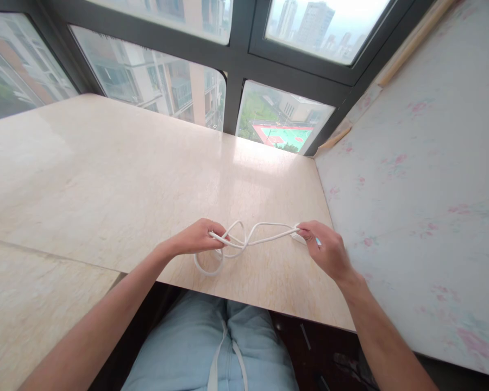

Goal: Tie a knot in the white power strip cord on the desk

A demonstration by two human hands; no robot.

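Note:
A white cable [267, 237] stretches between my two hands above the stone ledge, with a loose twist in its middle. My left hand [199, 237] is closed on one bundle of its strands, and a round loop hangs down just below those fingers. Pinched in my right hand [324, 247] is the other end of the loops. Behind the right fingers a white piece [299, 238] shows in part, with a bit of light blue near the thumb; what it is I cannot make out.
The pale marbled ledge [146, 174] reaches to dark-framed windows [234, 65] at the back. A flowered wall [424, 190] rises close on the right. The ledge's front edge runs just ahead of my legs [212, 342].

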